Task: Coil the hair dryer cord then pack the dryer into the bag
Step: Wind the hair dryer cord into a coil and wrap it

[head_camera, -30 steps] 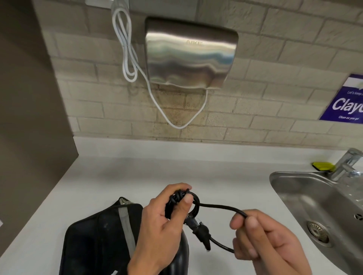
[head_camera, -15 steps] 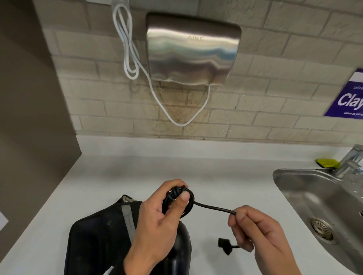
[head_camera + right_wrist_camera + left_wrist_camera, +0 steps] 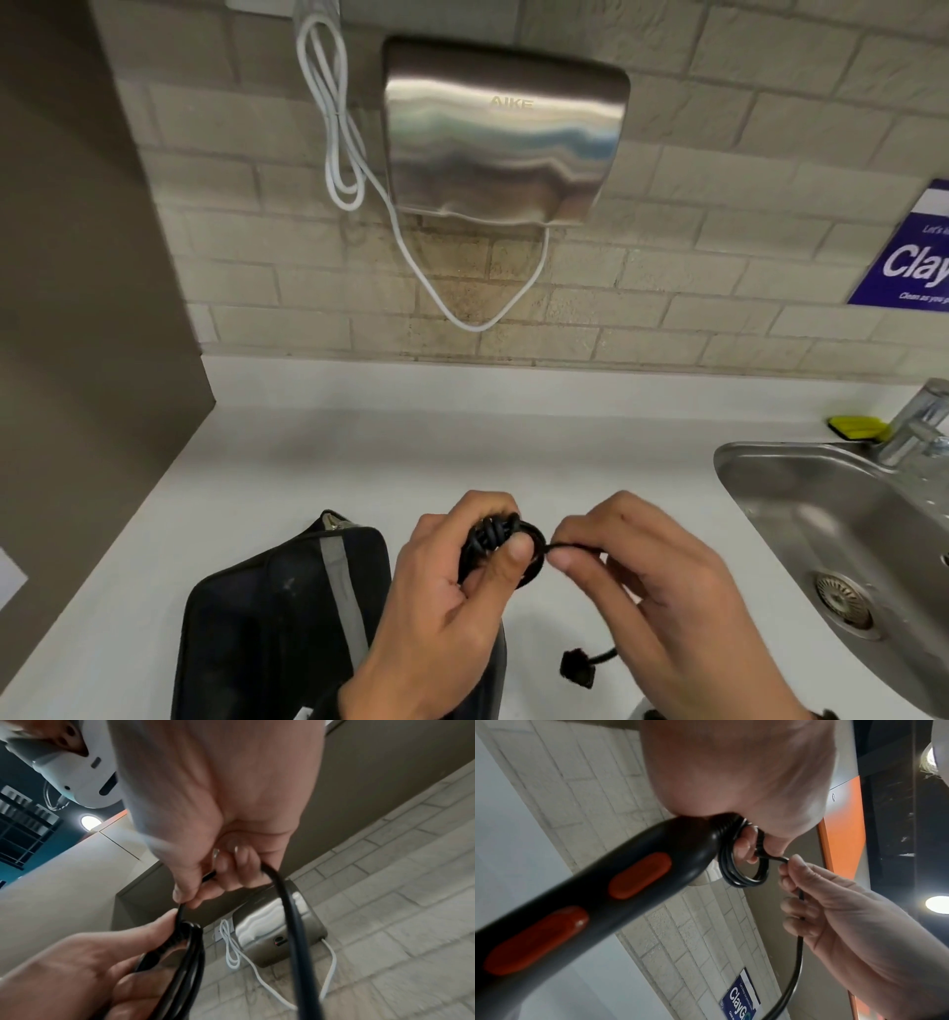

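Coiling: left hand [image 3: 452, 580] grips cord coil [image 3: 506, 539] at hair dryer [image 3: 598, 892] handle end; right hand [image 3: 647, 580] fingers pinch loose cord just right, plug [image 3: 577, 668] dangling near; bag [image 3: 277, 611] left on tabletop [image 3: 308, 462]

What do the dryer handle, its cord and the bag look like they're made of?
Dryer handle: looks like smooth black plastic with a soft sheen, with orange inset buttons. Cord: black rubber or vinyl jacket, slightly glossy, bending into tight loops. Bag: dark woven fabric, matte and scuffed, with a grey strip.
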The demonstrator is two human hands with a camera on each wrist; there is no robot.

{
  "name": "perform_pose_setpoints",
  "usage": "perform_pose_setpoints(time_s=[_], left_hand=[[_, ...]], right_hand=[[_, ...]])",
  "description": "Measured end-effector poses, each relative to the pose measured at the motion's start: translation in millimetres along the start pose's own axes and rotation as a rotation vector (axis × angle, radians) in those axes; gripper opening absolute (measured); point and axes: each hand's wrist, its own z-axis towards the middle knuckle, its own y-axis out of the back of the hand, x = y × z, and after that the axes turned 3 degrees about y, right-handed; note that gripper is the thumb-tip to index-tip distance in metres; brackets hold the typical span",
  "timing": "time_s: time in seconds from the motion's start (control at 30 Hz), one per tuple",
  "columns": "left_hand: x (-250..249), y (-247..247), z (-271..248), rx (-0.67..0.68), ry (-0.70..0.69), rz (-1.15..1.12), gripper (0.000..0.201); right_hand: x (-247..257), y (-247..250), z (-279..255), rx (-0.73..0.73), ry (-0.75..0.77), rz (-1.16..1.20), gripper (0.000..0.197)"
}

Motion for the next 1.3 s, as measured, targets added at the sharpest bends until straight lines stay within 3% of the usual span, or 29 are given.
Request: perform_pose_setpoints(time_s=[0.23, 0.4, 0.6, 0.73, 0.9, 1.03, 1.2, 1.3], left_hand=[[-6, 1, 0, 0.094, -0.034, -0.136, 0.028], [-5, 1, 0, 0.081, -0.017, -0.175, 0.033], [-7, -1, -1, 0.035, -0.032, -0.226, 0.031], [-8, -5, -1, 0.011, -0.039, -0.323, 0.023], [-3, -3, -2, -0.055, 0.03, -0.383, 0.038], [0, -1, -3, -0.061, 0.037, -0.241, 0.04], [-12, 7, 0, -0.044, -0.001, -0.099, 0.032], [-24, 9, 1, 0.013, -0.022, -0.124, 0.029]], right_hand=[[-6, -2, 17, -0.011, -0.044, 0.32, 0.013], [-11, -26, 13, -0.178, -0.223, 0.738, 0.014], [-9, -51, 0, -0.31, -0.307, 0.818, 0.045], [-9, -60, -11, -0.273, -0.221, 0.881, 0.041], [-5, -56, -13, -0.227, -0.229, 0.759, 0.031], [-2, -48, -14, -0.197, -0.233, 0.616, 0.022], [-2, -34, -7, -0.112, -0.13, 0.353, 0.02], [-3, -27, -2, -0.088, -0.04, 0.193, 0.022]])
